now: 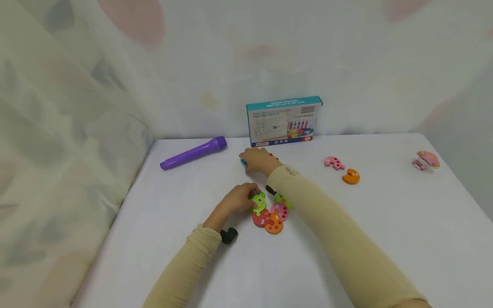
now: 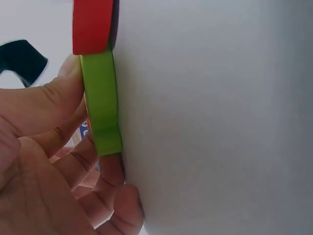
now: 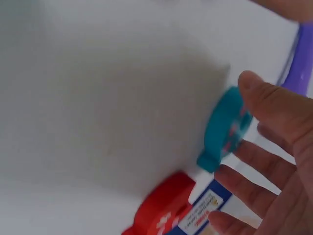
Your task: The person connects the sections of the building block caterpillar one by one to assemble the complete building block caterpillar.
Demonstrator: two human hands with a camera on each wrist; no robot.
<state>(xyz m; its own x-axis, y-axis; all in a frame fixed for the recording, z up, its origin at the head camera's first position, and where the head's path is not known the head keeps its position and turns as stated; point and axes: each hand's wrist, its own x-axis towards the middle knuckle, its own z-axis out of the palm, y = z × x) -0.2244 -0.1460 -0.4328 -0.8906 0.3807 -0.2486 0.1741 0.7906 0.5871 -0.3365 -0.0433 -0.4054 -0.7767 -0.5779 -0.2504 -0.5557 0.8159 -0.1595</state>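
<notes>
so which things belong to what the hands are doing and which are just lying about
Part of the job, it seems:
green, red, orange and pink chain of puzzle pieces
rounded teal piece
rounded red piece
pink spotted piece
rounded orange piece numbered 10

Probably just lying about:
purple microphone-shaped stick
rectangular teal-edged cardboard box
small pink figurine

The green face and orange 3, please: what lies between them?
In the head view, the red 2 lies between the green face and orange 3.

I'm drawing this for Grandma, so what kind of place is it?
Likely a play table: numbered puzzle pieces lie on the white tabletop, and patterned cloth rises behind it. I can't tell what building it's in.
</notes>
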